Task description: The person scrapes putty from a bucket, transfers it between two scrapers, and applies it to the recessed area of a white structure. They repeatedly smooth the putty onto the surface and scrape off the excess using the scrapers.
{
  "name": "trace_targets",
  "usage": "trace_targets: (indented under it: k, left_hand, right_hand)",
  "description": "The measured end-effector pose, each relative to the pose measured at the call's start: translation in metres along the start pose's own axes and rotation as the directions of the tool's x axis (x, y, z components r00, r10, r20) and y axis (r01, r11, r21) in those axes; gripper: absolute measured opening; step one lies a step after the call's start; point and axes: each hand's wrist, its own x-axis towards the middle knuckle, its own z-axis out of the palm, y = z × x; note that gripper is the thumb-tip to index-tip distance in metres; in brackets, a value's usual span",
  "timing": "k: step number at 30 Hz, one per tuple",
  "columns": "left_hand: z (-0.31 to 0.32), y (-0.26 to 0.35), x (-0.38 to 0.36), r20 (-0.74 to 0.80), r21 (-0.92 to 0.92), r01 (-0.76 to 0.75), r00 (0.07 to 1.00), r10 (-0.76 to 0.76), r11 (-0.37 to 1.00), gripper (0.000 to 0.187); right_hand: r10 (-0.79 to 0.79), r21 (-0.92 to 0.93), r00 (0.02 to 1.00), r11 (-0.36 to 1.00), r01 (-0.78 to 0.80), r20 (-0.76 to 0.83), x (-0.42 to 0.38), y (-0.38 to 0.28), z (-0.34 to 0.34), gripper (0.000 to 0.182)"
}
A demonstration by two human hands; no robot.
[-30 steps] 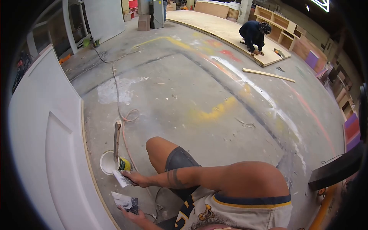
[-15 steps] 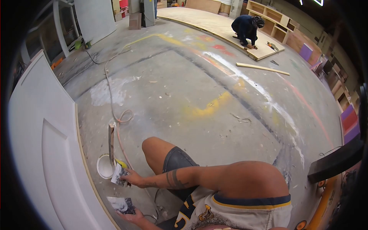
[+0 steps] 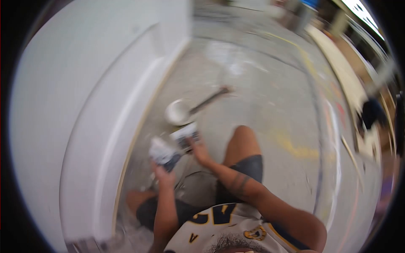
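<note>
Technician: Head view. State the pose of both hands.

Instructor: The left hand (image 3: 163, 173), left of centre in the frame, points upward on a near-vertical forearm. It grips the left scraper (image 3: 171, 162), which carries white paste (image 3: 161, 150). The right hand (image 3: 200, 151) enters on a forearm slanting from the lower right and pinches the right scraper (image 3: 184, 134). Motion blur hides the exact finger placement.

Technician: List surrounding items and obstructions.

Instructor: The bucket (image 3: 176, 111) stands just above the right scraper; a stick (image 3: 209, 101) extends from it toward upper centre. The white panel (image 3: 80, 105) fills the left side and bounds the space beside the left hand. A person (image 3: 372, 114) is blurred at the right edge, near a wooden sheet (image 3: 337, 59).

Technician: Specify changes from the frame half a second ago.

Instructor: The view has turned: the panel occupies more of the frame, and the bucket has shifted from lower left to above centre. The left scraper, previously below the right one and apart, is now close beside it.
</note>
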Motion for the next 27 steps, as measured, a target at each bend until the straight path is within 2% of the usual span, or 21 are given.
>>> trace_targets:
  k: [1, 2, 4, 5, 7, 8, 10, 11, 13, 14, 16, 17, 19, 20, 22, 23, 25, 27]
  left_hand:
    - [0.021, -0.001, -0.013, 0.081, 0.224, -0.149, 0.988, 0.134, 0.963, 0.048]
    - [0.018, -0.001, -0.007, -0.018, 0.114, -0.04, 0.999, 0.043, 0.993, 0.051]
    - [0.023, 0.0, -0.016, -0.057, 0.044, 0.007, 0.998, -0.005, 0.999, 0.052]
    - [0.03, 0.002, -0.021, -0.102, 0.028, -0.018, 0.995, 0.021, 0.999, 0.052]
    - [0.052, 0.006, -0.031, -0.132, 0.031, 0.045, 0.99, -0.041, 0.999, 0.054]
    - [0.052, 0.006, -0.032, -0.139, 0.015, 0.029, 0.99, -0.027, 0.999, 0.054]
    - [0.048, -0.001, -0.032, -0.224, 0.032, -0.006, 0.975, 0.013, 0.999, 0.05]
    - [0.051, -0.003, -0.035, -0.236, 0.024, -0.021, 0.971, 0.027, 0.999, 0.05]
    - [0.055, -0.001, -0.041, -0.364, 0.098, -0.06, 0.927, 0.091, 0.993, 0.042]
    - [0.054, -0.003, -0.041, -0.364, 0.094, -0.073, 0.926, 0.103, 0.993, 0.042]
    - [0.049, -0.006, -0.041, -0.372, 0.228, -0.186, 0.89, 0.262, 0.956, 0.037]
    - [0.047, -0.004, -0.039, -0.364, 0.225, -0.201, 0.891, 0.273, 0.953, 0.037]
    - [0.043, -0.002, -0.039, -0.339, 0.439, -0.298, 0.819, 0.463, 0.848, 0.036]
    - [0.038, -0.004, -0.039, -0.338, 0.439, -0.307, 0.815, 0.471, 0.845, 0.036]
    - [0.031, -0.005, -0.04, -0.314, 0.575, -0.321, 0.763, 0.565, 0.753, 0.038]
    - [0.027, -0.006, -0.041, -0.306, 0.58, -0.342, 0.75, 0.587, 0.739, 0.038]
    - [0.025, -0.005, -0.041, -0.269, 0.718, -0.303, 0.709, 0.652, 0.626, 0.039]
    - [0.031, -0.001, -0.045, -0.257, 0.782, -0.273, 0.677, 0.69, 0.56, 0.041]
  right_hand:
    - [0.0, -0.016, 0.999, 1.0, -0.001, -0.038, -0.006, -0.007, 0.007, 0.077]
    - [-0.132, 0.03, 0.989, 0.991, 0.13, 0.067, 0.013, 0.034, 0.004, 0.073]
    - [-0.095, -0.083, 0.995, 0.992, 0.094, -0.001, -0.018, -0.004, 0.011, 0.072]
    - [-0.059, -0.104, 0.998, 0.993, 0.062, 0.035, -0.025, -0.007, 0.012, 0.072]
    - [-0.047, 0.179, 0.994, 0.983, 0.028, 0.103, -0.03, -0.015, 0.012, 0.076]
    - [-0.043, 0.164, 0.992, 0.986, 0.023, 0.121, -0.031, -0.018, 0.016, 0.076]
    - [-0.129, 0.313, 0.982, 0.946, 0.081, 0.135, -0.032, -0.012, 0.016, 0.073]
    - [-0.119, 0.305, 0.981, 0.95, 0.068, 0.153, -0.032, -0.013, 0.015, 0.073]
    - [-0.137, 0.351, 0.98, 0.933, 0.079, 0.144, -0.031, -0.004, 0.015, 0.071]
    - [-0.14, 0.35, 0.978, 0.934, 0.077, 0.157, -0.032, 0.002, 0.014, 0.071]
    - [-0.159, 0.17, 0.957, 0.978, 0.119, 0.243, -0.037, 0.006, 0.015, 0.07]
    - [-0.171, 0.173, 0.952, 0.976, 0.129, 0.254, -0.036, 0.007, 0.018, 0.07]
    - [-0.12, 0.22, 0.944, 0.974, 0.052, 0.306, -0.042, -0.002, 0.028, 0.072]
    - [-0.122, 0.222, 0.941, 0.974, 0.052, 0.315, -0.041, 0.003, 0.025, 0.072]
    - [-0.18, 0.055, 0.904, 0.984, 0.172, 0.388, -0.032, 0.01, 0.018, 0.068]
    - [-0.19, 0.07, 0.894, 0.982, 0.177, 0.407, -0.031, 0.009, 0.014, 0.068]
    - [-0.22, -0.114, 0.818, 0.938, 0.326, 0.531, -0.03, -0.004, 0.013, 0.062]
    - [-0.251, -0.073, 0.808, 0.938, 0.339, 0.533, -0.04, -0.019, 0.019, 0.044]
